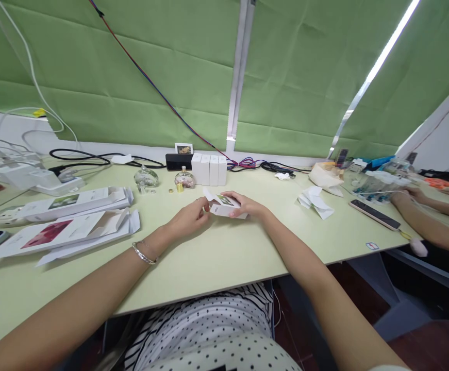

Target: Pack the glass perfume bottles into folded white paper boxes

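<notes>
A small white carton (220,210) with a green picture on top lies tilted between my hands, just above or on the table. Its left end is open, with a flap standing up. My right hand (245,205) grips the carton from the right, thumb in front and fingers over the top. At the open end, the bent fingers of my left hand (193,216) are closed against the carton's edge. Behind the hands stand a clear glass bottle (184,179) with pinkish contents and a row of several closed white cartons (209,170).
Flattened printed cartons (65,226) are stacked at left, near a power strip (54,185). Another glass bottle (146,178) and small gold caps stand at the back. Crumpled paper (315,202) and a phone (375,214) lie at right, beside another person's arms (429,219).
</notes>
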`<state>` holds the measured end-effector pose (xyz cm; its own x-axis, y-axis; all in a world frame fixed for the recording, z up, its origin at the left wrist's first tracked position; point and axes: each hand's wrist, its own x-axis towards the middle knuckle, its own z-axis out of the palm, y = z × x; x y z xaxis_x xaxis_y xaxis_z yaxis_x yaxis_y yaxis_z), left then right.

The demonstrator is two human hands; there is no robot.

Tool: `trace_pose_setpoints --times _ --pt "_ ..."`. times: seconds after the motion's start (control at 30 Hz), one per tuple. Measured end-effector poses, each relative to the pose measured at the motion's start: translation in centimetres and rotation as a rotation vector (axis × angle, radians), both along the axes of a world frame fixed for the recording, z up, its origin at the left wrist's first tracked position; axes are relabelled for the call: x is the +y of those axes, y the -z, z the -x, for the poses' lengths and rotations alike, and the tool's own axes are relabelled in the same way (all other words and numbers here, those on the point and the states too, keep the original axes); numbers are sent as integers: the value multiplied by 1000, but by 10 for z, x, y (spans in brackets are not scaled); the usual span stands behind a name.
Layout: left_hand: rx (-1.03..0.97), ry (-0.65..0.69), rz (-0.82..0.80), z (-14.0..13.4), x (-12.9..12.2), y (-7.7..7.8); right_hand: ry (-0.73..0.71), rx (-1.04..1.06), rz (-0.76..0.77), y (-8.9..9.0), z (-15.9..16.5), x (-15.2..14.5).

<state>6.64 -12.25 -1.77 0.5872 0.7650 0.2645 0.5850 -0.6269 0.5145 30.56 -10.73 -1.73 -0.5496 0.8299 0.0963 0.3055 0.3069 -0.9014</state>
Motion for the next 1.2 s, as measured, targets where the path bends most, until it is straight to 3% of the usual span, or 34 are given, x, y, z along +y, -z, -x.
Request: trace_pose_setpoints --times 0.3,0.6,0.73,0.97,1.2 --pt "36 -11 -71 4 6 3 20 4 27 0 3 -1" --pt "8 68 -83 6 8 1 5 24 27 2 0 0" --pt "14 64 -110 5 9 -2 -1 -88 -40 3 4 1" --pt "164 -135 14 5 15 2 56 -429 -303 2 15 -5" --pt "156 -285 81 3 18 0 71 -527 -354 -3 19 -10"
